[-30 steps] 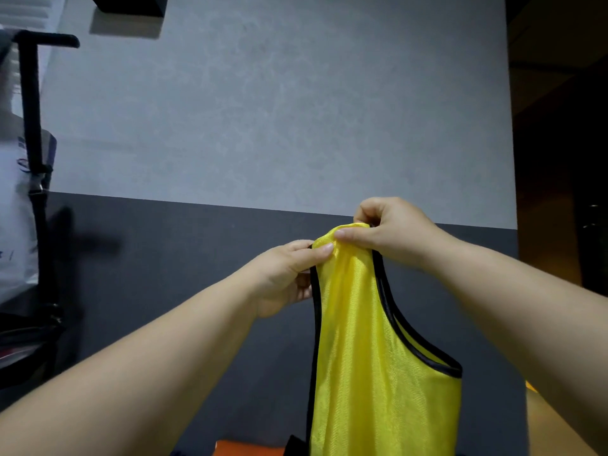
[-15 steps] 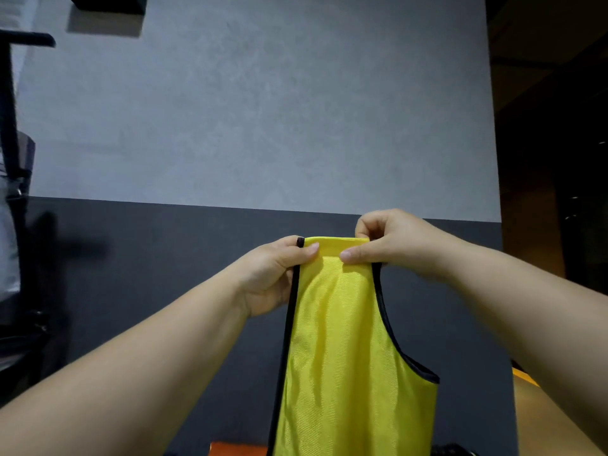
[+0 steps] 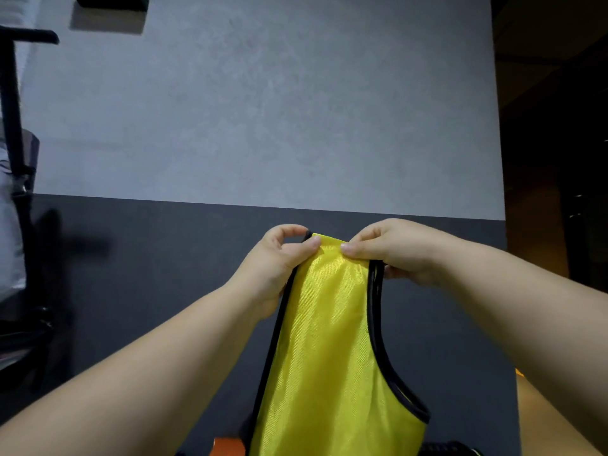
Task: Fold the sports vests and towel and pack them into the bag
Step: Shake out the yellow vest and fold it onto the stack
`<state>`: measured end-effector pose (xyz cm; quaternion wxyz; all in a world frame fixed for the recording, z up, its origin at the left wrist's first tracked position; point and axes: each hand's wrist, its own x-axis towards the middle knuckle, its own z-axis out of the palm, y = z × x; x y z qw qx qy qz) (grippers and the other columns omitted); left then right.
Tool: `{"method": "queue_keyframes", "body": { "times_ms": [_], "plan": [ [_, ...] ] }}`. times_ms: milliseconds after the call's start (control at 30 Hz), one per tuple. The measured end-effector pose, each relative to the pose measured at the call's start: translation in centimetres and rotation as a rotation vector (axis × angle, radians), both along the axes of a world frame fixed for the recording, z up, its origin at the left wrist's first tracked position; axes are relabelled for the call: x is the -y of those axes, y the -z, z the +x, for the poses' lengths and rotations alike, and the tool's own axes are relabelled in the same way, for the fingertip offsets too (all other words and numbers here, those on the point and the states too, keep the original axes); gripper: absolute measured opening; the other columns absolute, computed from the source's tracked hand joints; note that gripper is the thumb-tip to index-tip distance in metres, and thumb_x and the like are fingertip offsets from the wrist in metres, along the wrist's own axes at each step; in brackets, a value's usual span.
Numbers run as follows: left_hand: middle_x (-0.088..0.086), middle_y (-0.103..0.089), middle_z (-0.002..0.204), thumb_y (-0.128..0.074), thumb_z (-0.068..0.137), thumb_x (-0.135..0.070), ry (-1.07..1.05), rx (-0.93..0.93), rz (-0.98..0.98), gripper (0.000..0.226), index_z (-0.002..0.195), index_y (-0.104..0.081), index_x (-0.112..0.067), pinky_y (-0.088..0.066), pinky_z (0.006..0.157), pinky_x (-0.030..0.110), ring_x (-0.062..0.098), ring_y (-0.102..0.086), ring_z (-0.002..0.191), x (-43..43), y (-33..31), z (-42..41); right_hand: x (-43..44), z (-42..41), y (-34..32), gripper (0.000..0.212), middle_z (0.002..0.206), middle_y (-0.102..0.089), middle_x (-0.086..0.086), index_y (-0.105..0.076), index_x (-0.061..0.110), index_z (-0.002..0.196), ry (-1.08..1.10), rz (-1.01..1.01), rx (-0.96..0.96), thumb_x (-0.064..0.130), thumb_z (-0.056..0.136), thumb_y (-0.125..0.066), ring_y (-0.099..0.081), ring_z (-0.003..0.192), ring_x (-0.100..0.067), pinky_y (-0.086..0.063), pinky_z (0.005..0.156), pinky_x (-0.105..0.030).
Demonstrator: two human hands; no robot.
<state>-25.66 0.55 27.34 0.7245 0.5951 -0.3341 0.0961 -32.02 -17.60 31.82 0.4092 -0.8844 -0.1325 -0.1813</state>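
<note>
Now L hand (image 3: 276,261) & R hand (image 3: 394,255) both pinch yellow vest (image 3: 329,357) strap, held up.

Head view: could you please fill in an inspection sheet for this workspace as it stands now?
Surface: nothing seen.
Job's things: yellow vest with black trim hangs in the air, held by its top; towel and bag not seen.
Clutter: orange item and black item at the bottom edge, too cut off to identify.
Hands: left hand and right hand each pinch the vest's top edge.
Cables: nothing seen.
Surroundings: grey wall with a dark lower band; black stand at the left; dim area at the right.
</note>
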Motion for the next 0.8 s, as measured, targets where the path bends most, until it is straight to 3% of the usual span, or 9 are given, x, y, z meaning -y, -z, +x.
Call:
{"method": "queue_keyframes", "body": {
  "times_ms": [133,233,333,433,533,633,667,733,800],
  "plan": [
    [0.009,-0.071,0.11,-0.083,0.071,-0.032,0.122,-0.083,0.07,0.058,0.121,-0.059,-0.016,-0.056,0.084,0.039,0.025,-0.069,0.096,-0.6,1.3,0.4,-0.5,0.2,0.0,0.006,0.08,-0.066,-0.002,-0.07,0.014,0.089,-0.088,0.095,-0.04,0.019,0.091,-0.066,-0.06,0.071,-0.011,-0.05,0.068,-0.025],
    [0.012,-0.067,0.107,-0.074,0.078,-0.028,0.248,-0.111,0.202,0.035,0.107,-0.068,-0.01,-0.047,0.088,0.045,0.031,-0.059,0.097,-1.0,3.0,0.7,-0.4,0.4,-0.1,0.007,0.083,-0.066,-0.004,-0.07,0.015,0.087,-0.076,0.09,-0.042,0.017,0.092,-0.065,-0.061,0.076,-0.014,-0.05,0.076,-0.03],
    [0.014,-0.055,0.103,-0.075,0.071,-0.04,0.238,-0.167,0.234,0.038,0.099,-0.068,-0.015,-0.035,0.083,0.046,0.031,-0.046,0.095,-1.2,4.4,1.4,-0.1,0.6,0.0,0.01,0.081,-0.065,-0.004,-0.07,0.015,0.085,-0.064,0.067,-0.051,0.016,0.093,-0.064,-0.061,0.074,-0.015,-0.051,0.078,-0.032],
    [0.006,-0.059,0.09,-0.074,0.073,-0.04,0.277,-0.176,0.207,0.026,0.089,-0.072,-0.02,-0.04,0.071,0.035,0.02,-0.053,0.076,-1.0,4.7,1.3,0.2,0.5,0.0,0.013,0.074,-0.062,-0.002,-0.068,0.015,0.083,-0.004,-0.002,-0.068,0.014,0.094,-0.06,-0.058,0.068,-0.012,-0.051,0.068,-0.025],
    [0.002,-0.064,0.082,-0.073,0.072,-0.035,0.267,-0.162,0.179,0.027,0.091,-0.07,-0.016,-0.046,0.066,0.029,0.015,-0.057,0.071,-0.3,4.9,1.2,0.7,0.6,0.4,0.017,0.075,-0.054,-0.005,-0.065,0.017,0.079,0.145,-0.202,-0.108,0.01,0.09,-0.054,-0.05,0.067,-0.015,-0.046,0.061,-0.024],
    [0.005,-0.064,0.079,-0.08,0.064,-0.035,0.207,-0.148,0.189,0.027,0.081,-0.069,-0.017,-0.045,0.064,0.028,0.018,-0.056,0.071,0.5,5.1,1.1,0.4,0.5,1.1,0.009,0.085,-0.049,-0.009,-0.06,0.02,0.087,0.216,-0.194,-0.15,0.025,0.084,-0.054,-0.045,0.076,-0.023,-0.036,0.071,-0.032],
    [0.006,-0.063,0.08,-0.081,0.064,-0.035,0.195,-0.143,0.199,0.026,0.079,-0.07,-0.018,-0.043,0.066,0.03,0.021,-0.054,0.074,0.8,5.1,1.0,0.0,0.4,1.3,0.02,0.093,-0.053,-0.009,-0.061,0.021,0.096,0.202,-0.162,-0.148,0.039,0.089,-0.055,-0.049,0.083,-0.022,-0.035,0.076,-0.032],
    [0.009,-0.064,0.084,-0.086,0.065,-0.034,0.197,-0.14,0.218,0.029,0.082,-0.07,-0.017,-0.042,0.073,0.036,0.028,-0.051,0.083,1.3,5.2,0.9,-0.7,0.7,1.7,0.063,0.125,-0.058,-0.003,-0.06,0.02,0.126,0.235,-0.219,-0.103,0.068,0.091,-0.04,-0.054,0.115,-0.021,-0.038,0.093,-0.032],
    [0.01,-0.066,0.087,-0.085,0.065,-0.034,0.212,-0.138,0.224,0.032,0.087,-0.07,-0.015,-0.042,0.08,0.04,0.029,-0.052,0.088,1.8,5.3,0.6,-1.7,1.3,2.1,0.08,0.142,-0.051,-0.005,-0.056,0.016,0.135,0.317,-0.405,-0.014,0.073,0.09,-0.025,-0.048,0.129,-0.024,-0.036,0.101,-0.033]
  ]
}}
